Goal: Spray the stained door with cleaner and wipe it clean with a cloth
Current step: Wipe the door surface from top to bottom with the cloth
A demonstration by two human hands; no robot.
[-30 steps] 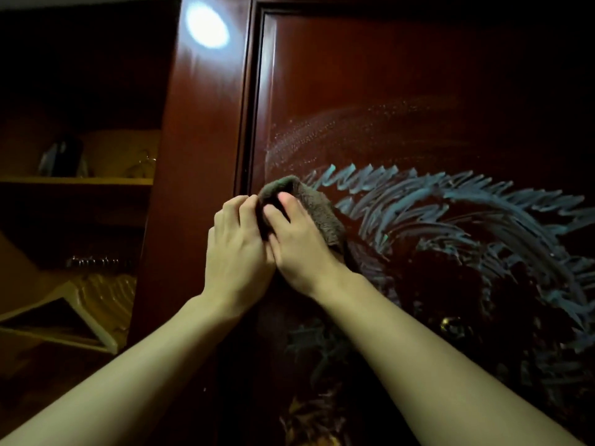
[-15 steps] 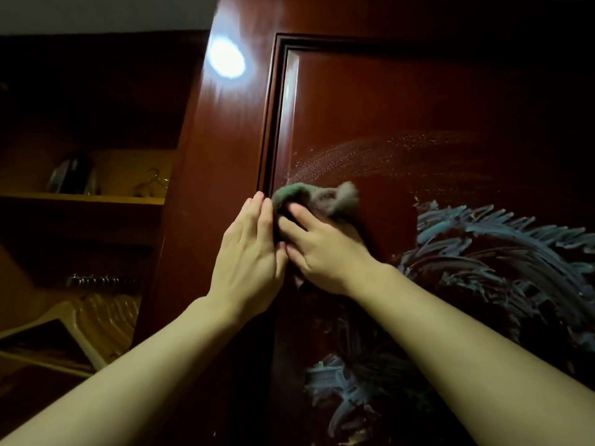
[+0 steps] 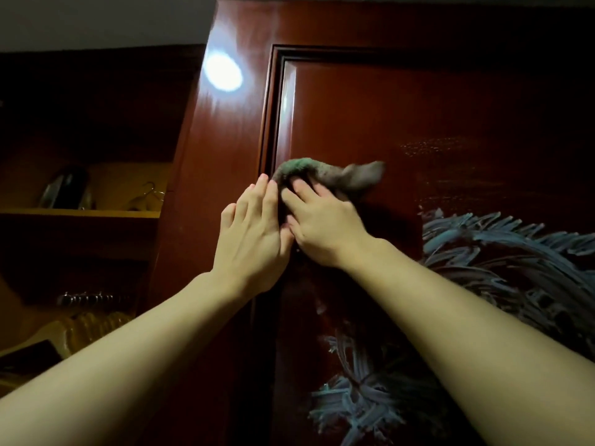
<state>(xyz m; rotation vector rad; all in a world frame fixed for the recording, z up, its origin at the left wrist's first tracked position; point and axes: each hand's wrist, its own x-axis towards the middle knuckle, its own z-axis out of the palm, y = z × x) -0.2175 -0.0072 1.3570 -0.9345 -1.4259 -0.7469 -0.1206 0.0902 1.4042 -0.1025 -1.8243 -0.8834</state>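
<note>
Head view. Right hand (image 3: 325, 226), fingers spread and pressed flat, pins a bunched grey-green cloth (image 3: 325, 175) against the door (image 3: 418, 123); it bears on the cloth rather than closing around it. Cloth lies under and just above the fingertips, its loose end trailing to the right, blurred. Left hand (image 3: 254, 239), open with fingers together, lies flat on the door's raised moulding (image 3: 269, 123), touching the right hand at the thumb side and reaching the cloth's left edge; whether it presses the cloth itself cannot be told.

Progress, as judged from the surface: spraying appears done, since no spray bottle is in view and a faint band of fine droplets (image 3: 428, 146) speckles the panel up and to the right of the cloth. Wiping is under way at the upper-left corner of the panel. Pale blue-grey brush-like streaks (image 3: 502, 239) cover the panel to the right of the right forearm, and a second patch (image 3: 360, 400) sits low between the forearms; these look like the stain that is left, so most of the wiping is not yet done.

Background, left: an open shelf (image 3: 80, 214) carrying dim objects, hangers among them; a round glare spot (image 3: 223, 72) reflects on the glossy frame.
</note>
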